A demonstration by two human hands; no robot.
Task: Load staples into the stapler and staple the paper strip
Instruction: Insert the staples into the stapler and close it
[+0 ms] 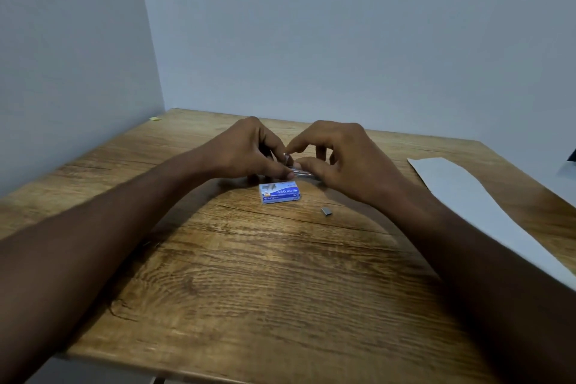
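Both hands, left point(249, 150) and right point(339, 156), pinch small shiny metal stapler point(296, 172); long axis left-right, end direction unclear.

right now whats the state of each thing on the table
stapler: held between both hands, mostly hidden
staple box: lying flat, seems closed
loose staple block: lying apart from the box
paper strip: flat, untouched
left hand: gripping stapler
right hand: gripping stapler
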